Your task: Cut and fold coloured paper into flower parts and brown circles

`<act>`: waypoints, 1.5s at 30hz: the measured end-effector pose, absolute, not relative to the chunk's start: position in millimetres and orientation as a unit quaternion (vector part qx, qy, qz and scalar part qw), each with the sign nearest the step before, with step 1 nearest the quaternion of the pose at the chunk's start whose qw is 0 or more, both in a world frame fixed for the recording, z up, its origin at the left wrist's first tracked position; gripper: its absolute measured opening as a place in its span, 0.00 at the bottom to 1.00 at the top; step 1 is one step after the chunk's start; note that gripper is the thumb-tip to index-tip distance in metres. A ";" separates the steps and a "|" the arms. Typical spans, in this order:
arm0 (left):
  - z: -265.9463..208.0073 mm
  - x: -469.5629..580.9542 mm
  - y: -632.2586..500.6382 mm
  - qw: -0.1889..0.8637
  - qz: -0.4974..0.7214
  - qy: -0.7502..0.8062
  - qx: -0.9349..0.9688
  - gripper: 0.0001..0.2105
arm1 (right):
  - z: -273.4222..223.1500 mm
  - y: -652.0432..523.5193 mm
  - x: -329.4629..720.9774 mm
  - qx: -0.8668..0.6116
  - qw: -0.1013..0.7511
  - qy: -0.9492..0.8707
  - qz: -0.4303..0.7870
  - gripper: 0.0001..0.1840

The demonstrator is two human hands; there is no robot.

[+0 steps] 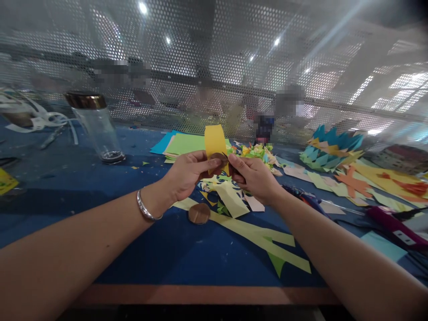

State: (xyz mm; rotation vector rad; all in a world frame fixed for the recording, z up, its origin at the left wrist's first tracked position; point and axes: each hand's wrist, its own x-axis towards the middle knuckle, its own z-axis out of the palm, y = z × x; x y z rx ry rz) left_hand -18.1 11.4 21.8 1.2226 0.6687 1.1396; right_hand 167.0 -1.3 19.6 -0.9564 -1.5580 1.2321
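My left hand [192,171] is closed in a pinch on a yellow paper strip [215,138], which curls up above the fingers. A brown cardboard disc [218,158] lies against the strip under my thumb. Close beside it, my right hand [252,174] is closed, thumb on top, around what looks like a small pair of scissors. Only a dark, pointed tip [225,155] shows at the paper's edge; the handles are hidden by my fingers. Below the hands, a second brown cardboard disc [199,213] rests on the blue table [160,263] beside pale yellow paper strips [257,232].
Coloured sheets [187,145] are stacked behind my hands, near a heap of paper scraps [261,156]. A lidded clear bottle [100,129] stands at left. To the right are a paper crown [331,149], a purple device [394,225] and cables. A perforated metal screen [214,58] rises behind.
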 end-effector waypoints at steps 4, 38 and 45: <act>21.8 -18.0 11.5 0.623 0.496 0.293 0.529 0.11 | 20.2 -1.9 167.5 -0.386 0.453 -0.624 0.507 0.26; 20.8 -22.2 14.1 0.553 0.476 0.307 0.611 0.09 | 19.3 2.1 175.8 -0.449 0.417 -0.704 0.359 0.29; 19.2 -22.6 17.0 0.562 0.463 0.307 0.613 0.09 | 20.9 1.3 175.9 -0.451 0.409 -0.718 0.338 0.30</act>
